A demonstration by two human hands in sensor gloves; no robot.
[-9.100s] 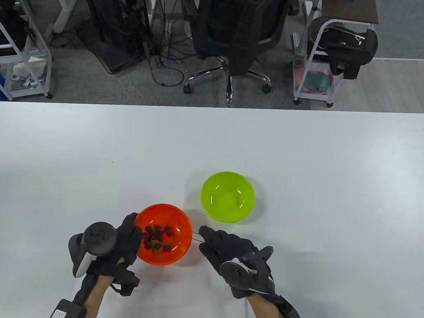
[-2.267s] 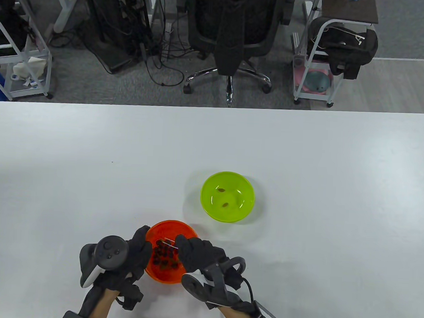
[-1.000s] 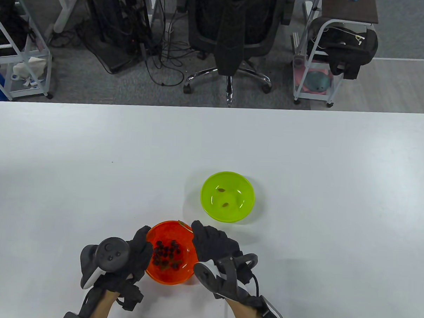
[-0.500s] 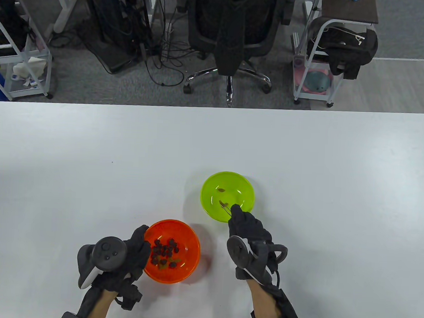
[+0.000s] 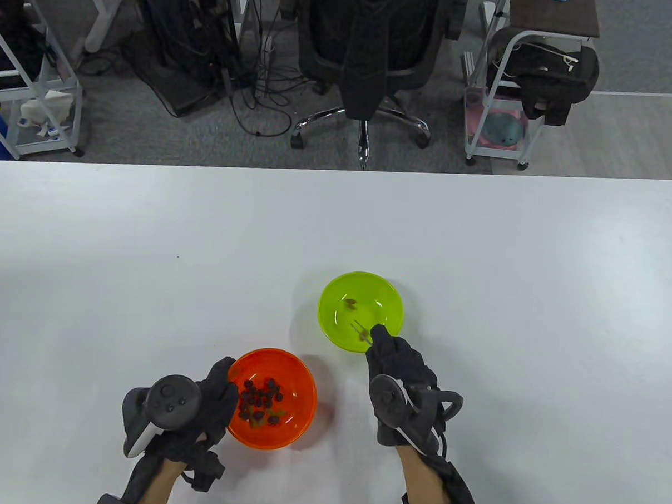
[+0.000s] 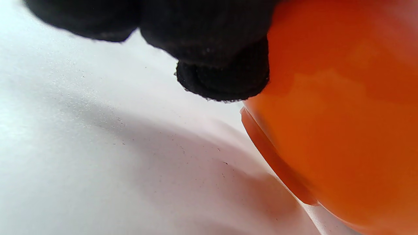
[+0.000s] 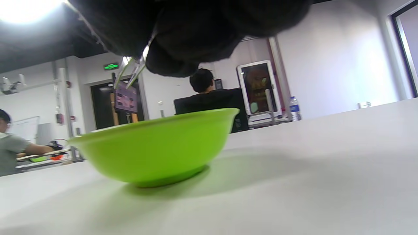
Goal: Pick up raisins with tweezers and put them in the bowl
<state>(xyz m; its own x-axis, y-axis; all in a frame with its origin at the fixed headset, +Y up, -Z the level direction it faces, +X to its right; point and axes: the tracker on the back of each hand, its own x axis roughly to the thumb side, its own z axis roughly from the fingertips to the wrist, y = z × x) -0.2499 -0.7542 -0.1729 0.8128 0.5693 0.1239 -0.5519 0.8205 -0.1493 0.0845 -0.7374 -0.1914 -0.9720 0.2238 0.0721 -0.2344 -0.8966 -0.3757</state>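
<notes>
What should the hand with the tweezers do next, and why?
Probably swing back to the orange bowl for another raisin: the tweezers in the right hand look spread over the green bowl, which holds few, and many raisins remain.

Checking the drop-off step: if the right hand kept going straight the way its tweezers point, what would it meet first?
Probably the inside of the green bowl. The right hand holds the tweezers pointing up-left over the bowl's near rim, toward a raisin. The tips' height above the bowl floor is unclear.

Black gloves (image 5: 401, 358), dark trackers (image 5: 165, 400), bare forearms (image 5: 421, 478).
</notes>
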